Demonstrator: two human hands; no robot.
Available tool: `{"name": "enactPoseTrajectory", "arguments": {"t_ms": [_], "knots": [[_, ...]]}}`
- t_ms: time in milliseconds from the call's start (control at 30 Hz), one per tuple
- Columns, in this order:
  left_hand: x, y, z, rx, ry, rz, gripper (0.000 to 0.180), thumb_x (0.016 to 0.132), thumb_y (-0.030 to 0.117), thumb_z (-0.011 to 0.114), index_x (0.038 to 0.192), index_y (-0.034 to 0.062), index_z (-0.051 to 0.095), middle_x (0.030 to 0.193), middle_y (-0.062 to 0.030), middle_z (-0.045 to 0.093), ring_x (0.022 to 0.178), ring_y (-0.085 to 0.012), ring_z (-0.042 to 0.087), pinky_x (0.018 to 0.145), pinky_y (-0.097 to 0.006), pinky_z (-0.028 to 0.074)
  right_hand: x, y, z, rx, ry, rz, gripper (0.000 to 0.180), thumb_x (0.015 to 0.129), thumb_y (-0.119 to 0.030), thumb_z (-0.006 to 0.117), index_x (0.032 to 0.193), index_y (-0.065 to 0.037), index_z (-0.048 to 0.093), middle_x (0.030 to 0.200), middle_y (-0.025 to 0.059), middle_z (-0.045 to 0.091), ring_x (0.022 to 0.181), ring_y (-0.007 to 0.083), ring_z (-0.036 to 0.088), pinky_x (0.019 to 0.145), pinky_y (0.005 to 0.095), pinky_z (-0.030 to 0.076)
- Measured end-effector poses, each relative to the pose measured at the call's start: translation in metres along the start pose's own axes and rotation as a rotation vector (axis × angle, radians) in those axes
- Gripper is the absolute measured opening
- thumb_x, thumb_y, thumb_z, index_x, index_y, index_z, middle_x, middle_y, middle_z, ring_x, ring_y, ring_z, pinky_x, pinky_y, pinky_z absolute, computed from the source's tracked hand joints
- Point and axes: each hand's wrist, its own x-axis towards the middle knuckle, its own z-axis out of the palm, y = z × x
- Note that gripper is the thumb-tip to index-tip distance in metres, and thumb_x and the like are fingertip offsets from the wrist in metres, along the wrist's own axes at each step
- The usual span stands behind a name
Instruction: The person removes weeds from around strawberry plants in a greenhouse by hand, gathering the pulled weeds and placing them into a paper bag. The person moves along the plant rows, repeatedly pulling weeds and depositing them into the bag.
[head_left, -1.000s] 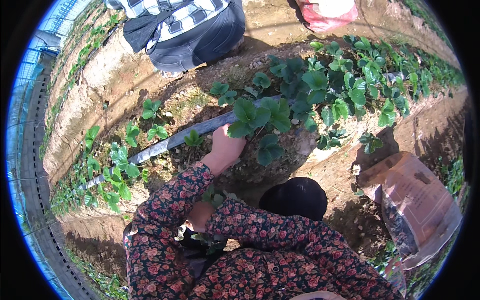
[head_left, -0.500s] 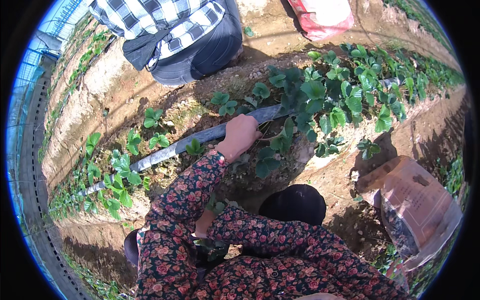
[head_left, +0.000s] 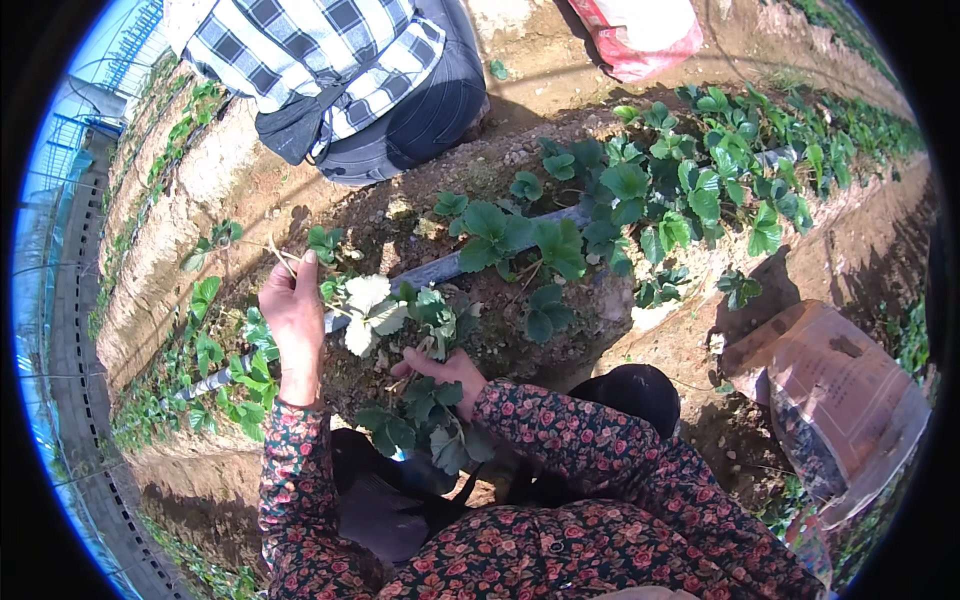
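My left hand (head_left: 293, 312) is raised at the left of the bed, thumb and finger pinched on thin pale stems of a strawberry runner (head_left: 278, 250). Pale leaf undersides (head_left: 370, 315) hang just right of that hand; which stem bears them I cannot tell. Lower and nearer to me, my right hand (head_left: 447, 380) is closed round the stems of a bunch of strawberry seedlings (head_left: 425, 420), whose leaves droop below the fingers. Behind both hands, a grey flat hose (head_left: 440, 268) runs along the soil, partly covered by rooted strawberry plants (head_left: 625, 185).
Across the bed a person in a checked shirt (head_left: 300, 50) and dark trousers crouches. A red and white sack (head_left: 640, 35) lies beyond. At my right stands an open, partly see-through bag (head_left: 840, 390) with dark contents. More small plants (head_left: 240, 385) grow along the hose's left end.
My left hand has left the plant by the hose and moved left, now with stems in it. My right hand has come out from under the left arm, with the seedling bunch showing.
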Motion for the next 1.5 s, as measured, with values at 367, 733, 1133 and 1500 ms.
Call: {"name": "enactPoseTrajectory", "arguments": {"t_ms": [367,733,1133,1500], "knots": [[-0.088,0.028,-0.015,0.733,-0.691,0.573,0.016,0.074,0.005,0.061,0.089,-0.0009,0.06,0.074,-0.018,0.06,0.071,-0.0312,0.061,0.062,-0.038,0.047,0.055,0.036,0.0,0.056,0.103,-0.132,0.026,0.08,-0.019,0.067,0.098,-0.002,0.059,0.089,0.0043,0.061,0.077,0.012,0.059,0.069,0.0259,0.049],[0.019,-0.029,0.149,0.468,-0.8,0.918,0.01,0.073,0.014,0.058,0.072,0.0069,0.064,0.073,-0.014,0.062,0.068,-0.0345,0.06,0.06,-0.041,0.049,-0.006,0.083,0.067,-1.268,-0.534,0.024,0.035,0.076,-0.023,0.059,0.101,0.002,0.056,0.094,0.0201,0.061,0.091,0.036,0.059,0.078,0.0441,0.047],[-0.021,-0.009,0.203,1.079,-1.175,1.125,0.012,0.071,0.015,0.056,0.066,0.0085,0.064,0.066,-0.0088,0.063,0.062,-0.0259,0.063,0.054,-0.036,0.049,0.0,0.083,0.056,-1.315,-0.505,-0.009,0.033,0.078,-0.027,0.06,0.1,-0.003,0.054,0.096,0.0182,0.059,0.094,0.0349,0.057,0.077,0.0463,0.047],[-0.034,0.009,0.225,1.616,-1.425,0.779,0.015,0.074,0.016,0.059,0.081,0.013,0.072,0.085,-0.0032,0.068,0.08,-0.0208,0.065,0.061,-0.032,0.051,0.01,0.082,0.052,-1.3,-0.509,0.009,0.031,0.078,-0.027,0.06,0.097,-0.003,0.052,0.094,0.0167,0.058,0.092,0.0346,0.056,0.075,0.0478,0.047]]}}
